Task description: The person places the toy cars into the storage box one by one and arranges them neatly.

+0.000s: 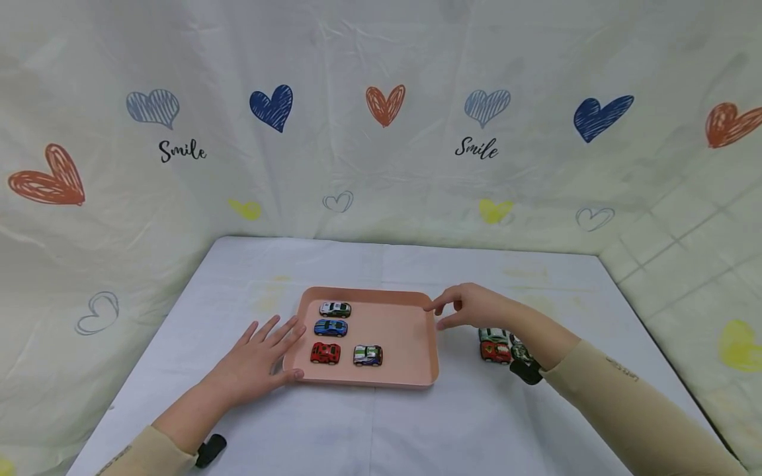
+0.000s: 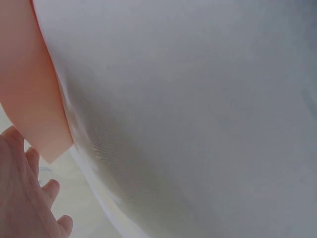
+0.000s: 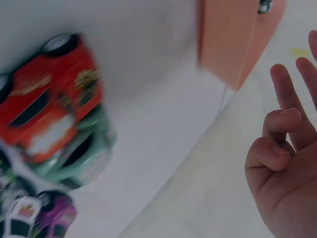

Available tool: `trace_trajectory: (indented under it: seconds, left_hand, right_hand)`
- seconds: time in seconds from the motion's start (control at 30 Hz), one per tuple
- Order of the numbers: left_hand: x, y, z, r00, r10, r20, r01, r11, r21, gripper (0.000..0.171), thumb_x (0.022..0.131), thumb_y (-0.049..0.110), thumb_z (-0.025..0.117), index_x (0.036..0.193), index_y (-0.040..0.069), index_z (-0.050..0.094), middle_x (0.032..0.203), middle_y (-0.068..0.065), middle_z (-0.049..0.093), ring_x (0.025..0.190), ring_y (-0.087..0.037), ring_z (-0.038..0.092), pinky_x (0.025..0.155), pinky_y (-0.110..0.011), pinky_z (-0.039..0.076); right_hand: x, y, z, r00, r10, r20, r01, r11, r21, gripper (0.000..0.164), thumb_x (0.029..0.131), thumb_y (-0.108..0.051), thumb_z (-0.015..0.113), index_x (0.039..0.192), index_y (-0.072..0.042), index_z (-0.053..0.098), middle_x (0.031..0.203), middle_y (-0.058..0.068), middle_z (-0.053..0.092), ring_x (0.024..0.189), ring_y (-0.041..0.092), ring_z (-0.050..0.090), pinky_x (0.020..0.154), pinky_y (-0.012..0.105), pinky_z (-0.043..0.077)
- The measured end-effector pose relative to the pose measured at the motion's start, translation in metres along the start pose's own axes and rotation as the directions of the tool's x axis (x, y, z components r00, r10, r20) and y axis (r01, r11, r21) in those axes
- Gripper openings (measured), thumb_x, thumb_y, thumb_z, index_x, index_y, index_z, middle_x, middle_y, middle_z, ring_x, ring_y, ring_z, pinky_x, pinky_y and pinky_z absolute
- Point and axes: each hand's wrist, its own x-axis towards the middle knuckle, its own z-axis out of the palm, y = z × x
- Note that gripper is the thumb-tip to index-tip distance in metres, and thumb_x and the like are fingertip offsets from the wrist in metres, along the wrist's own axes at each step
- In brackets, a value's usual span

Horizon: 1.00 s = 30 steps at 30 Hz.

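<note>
A pink tray point(image 1: 405, 340) lies on the table. In its left part stand several toy cars: a white one point(image 1: 335, 309), a blue one point(image 1: 330, 328), a red one point(image 1: 325, 353) and a white-green-blue one point(image 1: 368, 356). My left hand point(image 1: 258, 363) rests at the tray's left edge, fingers spread and thumb at the near left corner. At the right rim hovers my right hand point(image 1: 473, 305), holding nothing. Its index fingertip reaches the rim, while two fingers bend inward in the right wrist view.
Right of the tray, below my right wrist, sit another red toy car point(image 3: 49, 99), a mint green one point(image 3: 86, 153) and a purple one point(image 3: 57, 215), close together. A white cloth covers the table point(image 1: 369, 430). Behind it hangs a heart-printed curtain point(image 1: 417, 178).
</note>
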Motion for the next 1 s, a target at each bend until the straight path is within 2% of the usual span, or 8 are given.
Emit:
trace_trajectory:
  seconds: [0.13, 0.4, 0.5, 0.63, 0.8, 1.0]
  left_hand:
    - [0.001, 0.0, 0.001, 1.0, -0.002, -0.003, 0.002, 1.0, -0.001, 0.087, 0.086, 0.073, 0.054, 0.156, 0.025, 0.034, 0.163, 0.001, 0.026, 0.149, -0.036, 0.02, 0.119, -0.06, 0.011]
    - [0.001, -0.001, 0.001, 1.0, 0.002, -0.014, -0.002, 1.0, -0.004, 0.088, 0.085, 0.073, 0.056, 0.156, 0.025, 0.035, 0.162, 0.001, 0.027, 0.148, -0.036, 0.021, 0.119, -0.06, 0.012]
    - [0.0, -0.001, 0.001, 1.0, 0.0, -0.018, 0.0, 1.0, -0.004, 0.088, 0.085, 0.073, 0.056, 0.155, 0.024, 0.036, 0.162, 0.0, 0.028, 0.148, -0.036, 0.022, 0.119, -0.06, 0.013]
    - [0.0, -0.001, 0.0, 1.0, -0.001, -0.014, 0.001, 1.0, -0.001, 0.087, 0.086, 0.072, 0.056, 0.156, 0.024, 0.035, 0.162, 0.0, 0.028, 0.148, -0.036, 0.021, 0.119, -0.061, 0.013]
    - [0.0, -0.001, 0.001, 1.0, 0.002, -0.015, -0.002, 1.0, -0.003, 0.087, 0.086, 0.073, 0.054, 0.156, 0.025, 0.035, 0.162, 0.001, 0.027, 0.148, -0.036, 0.022, 0.119, -0.061, 0.013]
    - [0.002, -0.004, 0.006, 0.999, 0.02, -0.049, -0.021, 1.0, -0.015, 0.088, 0.084, 0.076, 0.053, 0.155, 0.026, 0.037, 0.161, 0.0, 0.031, 0.147, -0.037, 0.024, 0.117, -0.062, 0.015]
  right_hand:
    - [-0.014, 0.017, -0.005, 0.999, 0.037, 0.006, -0.037, 0.999, 0.004, 0.037, 0.087, -0.028, 0.078, 0.123, -0.021, 0.072, 0.108, 0.004, 0.068, 0.074, 0.018, 0.048, 0.061, 0.029, 0.044]
    - [-0.038, 0.051, -0.013, 0.993, 0.115, -0.015, -0.114, 0.993, 0.027, 0.037, 0.089, -0.028, 0.076, 0.124, -0.02, 0.071, 0.111, 0.005, 0.067, 0.077, 0.02, 0.05, 0.062, 0.029, 0.046]
    - [-0.044, 0.06, -0.016, 0.993, 0.121, -0.017, -0.12, 0.992, 0.033, 0.037, 0.089, -0.027, 0.075, 0.125, -0.017, 0.07, 0.113, 0.008, 0.067, 0.074, 0.02, 0.049, 0.06, 0.029, 0.047]
    - [-0.047, 0.068, -0.02, 0.992, 0.125, -0.008, -0.125, 0.992, 0.031, 0.038, 0.089, -0.025, 0.075, 0.125, -0.015, 0.07, 0.113, 0.009, 0.066, 0.073, 0.021, 0.051, 0.061, 0.03, 0.048]
    - [-0.047, 0.077, -0.02, 0.987, 0.16, 0.027, -0.161, 0.986, 0.035, 0.036, 0.088, -0.022, 0.077, 0.122, -0.015, 0.072, 0.11, 0.005, 0.067, 0.083, 0.02, 0.062, 0.067, 0.032, 0.052]
    - [-0.046, 0.085, -0.018, 0.982, 0.179, 0.055, -0.178, 0.984, -0.015, 0.032, 0.086, -0.018, 0.077, 0.118, -0.013, 0.073, 0.11, 0.001, 0.068, 0.093, 0.019, 0.06, 0.071, 0.034, 0.052]
